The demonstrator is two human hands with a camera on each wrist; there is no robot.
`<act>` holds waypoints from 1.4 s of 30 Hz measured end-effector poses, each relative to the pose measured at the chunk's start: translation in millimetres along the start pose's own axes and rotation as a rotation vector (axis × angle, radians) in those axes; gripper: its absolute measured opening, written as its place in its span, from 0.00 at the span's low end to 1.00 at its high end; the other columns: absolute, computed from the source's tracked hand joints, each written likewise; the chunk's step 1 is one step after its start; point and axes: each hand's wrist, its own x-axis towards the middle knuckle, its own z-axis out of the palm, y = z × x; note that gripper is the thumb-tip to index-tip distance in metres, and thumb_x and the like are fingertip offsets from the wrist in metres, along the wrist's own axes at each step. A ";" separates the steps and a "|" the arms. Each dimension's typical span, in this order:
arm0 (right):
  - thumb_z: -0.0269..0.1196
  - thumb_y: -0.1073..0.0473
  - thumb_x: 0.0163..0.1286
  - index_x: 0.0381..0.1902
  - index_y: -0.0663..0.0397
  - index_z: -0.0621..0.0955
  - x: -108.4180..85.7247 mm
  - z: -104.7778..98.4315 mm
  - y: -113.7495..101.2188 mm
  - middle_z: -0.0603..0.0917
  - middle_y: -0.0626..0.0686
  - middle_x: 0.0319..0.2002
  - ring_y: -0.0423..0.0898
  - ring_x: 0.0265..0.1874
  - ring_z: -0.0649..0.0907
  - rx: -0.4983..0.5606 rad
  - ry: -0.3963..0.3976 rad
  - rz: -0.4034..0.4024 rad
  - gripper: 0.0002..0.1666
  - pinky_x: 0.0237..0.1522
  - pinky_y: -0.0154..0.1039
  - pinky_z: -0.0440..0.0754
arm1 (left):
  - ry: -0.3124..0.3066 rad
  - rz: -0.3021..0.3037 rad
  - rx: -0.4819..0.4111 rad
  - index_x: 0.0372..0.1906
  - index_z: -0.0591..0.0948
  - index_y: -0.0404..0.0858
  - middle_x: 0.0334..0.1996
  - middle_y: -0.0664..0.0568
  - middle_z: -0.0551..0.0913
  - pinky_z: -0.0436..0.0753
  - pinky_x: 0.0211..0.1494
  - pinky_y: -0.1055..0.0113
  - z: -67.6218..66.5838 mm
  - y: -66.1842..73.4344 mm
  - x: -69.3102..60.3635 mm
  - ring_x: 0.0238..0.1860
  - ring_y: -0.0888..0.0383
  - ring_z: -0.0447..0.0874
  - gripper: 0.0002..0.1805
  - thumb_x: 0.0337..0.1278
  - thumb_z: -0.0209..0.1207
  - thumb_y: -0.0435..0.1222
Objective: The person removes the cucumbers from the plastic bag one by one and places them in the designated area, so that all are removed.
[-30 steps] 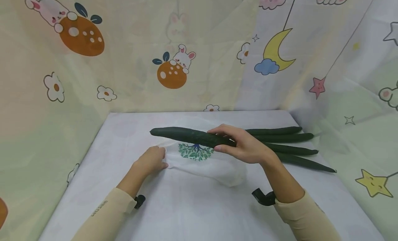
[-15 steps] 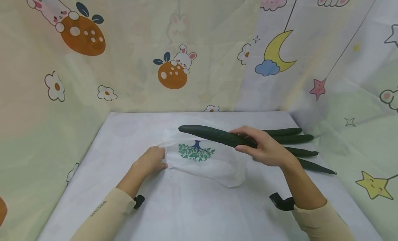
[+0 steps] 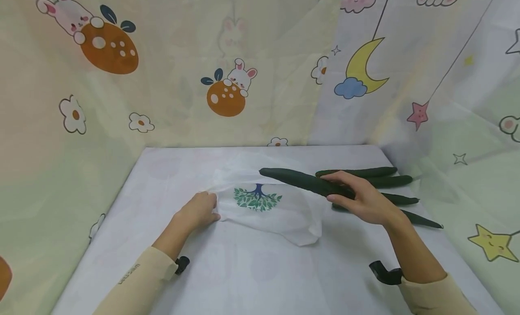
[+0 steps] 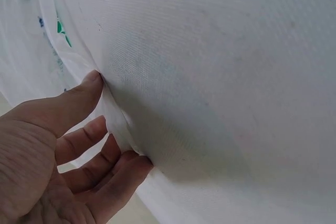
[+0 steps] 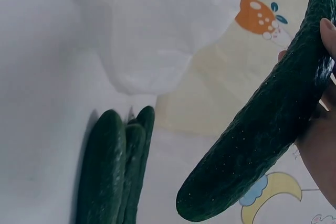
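My right hand (image 3: 367,200) grips a long dark green cucumber (image 3: 300,178) near its right end, above the table. In the right wrist view the cucumber (image 5: 247,145) slants across, with fingers and thumb round it. At the left end of a thin white plastic bag (image 3: 284,215) with a green leafy tree print, my left hand (image 3: 199,210) holds the edge. The left wrist view shows the thumb and fingers of that hand (image 4: 68,145) at the bag's rim (image 4: 119,124). Several more cucumbers (image 3: 390,181) lie to the right, partly hidden behind my right hand.
A white cloth covers the table (image 3: 243,279). Patterned curtains (image 3: 170,71) with rabbits, flowers and stars rise behind it and along both sides. Black wrist mounts (image 3: 386,274) sit at my sleeves.
My right hand has moved to the right with the cucumber, away from over the bag and across the lying cucumbers. The left hand has stayed at the bag's edge.
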 end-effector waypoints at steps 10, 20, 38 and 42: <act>0.69 0.60 0.71 0.68 0.39 0.77 -26.9 -4.7 22.1 0.81 0.42 0.61 0.33 0.59 0.77 -0.087 0.069 0.084 0.29 0.56 0.23 0.72 | 0.003 0.013 0.004 0.40 0.79 0.36 0.33 0.49 0.79 0.80 0.46 0.57 1.4 -0.1 -0.4 0.36 0.54 0.75 0.18 0.60 0.72 0.44; 0.65 0.56 0.75 0.71 0.41 0.74 -59.6 -19.8 49.6 0.78 0.49 0.65 0.29 0.62 0.72 -0.136 0.045 0.197 0.28 0.53 0.21 0.70 | 0.024 0.010 -0.005 0.40 0.79 0.36 0.32 0.49 0.78 0.79 0.45 0.57 3.5 2.7 -0.9 0.35 0.54 0.74 0.18 0.58 0.73 0.44; 0.67 0.58 0.73 0.67 0.49 0.75 -112.6 -33.9 90.9 0.78 0.58 0.63 0.14 0.59 0.63 -0.213 0.058 0.232 0.27 0.51 0.13 0.62 | 0.001 0.005 -0.007 0.42 0.79 0.35 0.34 0.49 0.78 0.79 0.47 0.56 -1.1 3.2 -3.2 0.37 0.53 0.74 0.18 0.60 0.71 0.44; 0.67 0.60 0.73 0.67 0.52 0.75 -119.0 -32.5 99.2 0.78 0.60 0.63 0.13 0.60 0.61 -0.213 0.046 0.216 0.26 0.52 0.11 0.59 | -0.004 -0.005 -0.009 0.42 0.79 0.35 0.34 0.49 0.78 0.79 0.47 0.57 -1.4 3.4 -2.0 0.37 0.53 0.74 0.18 0.60 0.72 0.44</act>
